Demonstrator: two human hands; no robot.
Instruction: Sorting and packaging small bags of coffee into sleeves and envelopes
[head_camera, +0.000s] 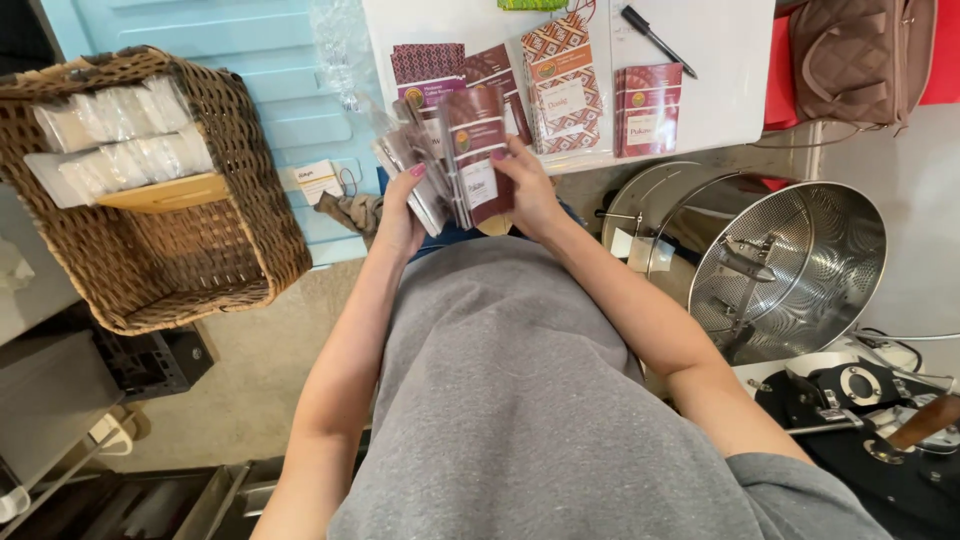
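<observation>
Both hands are raised over the worktop (720, 60) with forearms angled in. The left hand (400, 215) grips a fanned stack of pouches (450, 165) from below, while the right hand (530, 190) pinches the front maroon pouch (478, 150).

I see a fanned stack of flat labelled paper pouches (465, 160) between both hands, a woven wicker basket (250, 200) to its left, a perforated steel drum (800, 270) right, a white tabletop (720, 60) beyond.
</observation>
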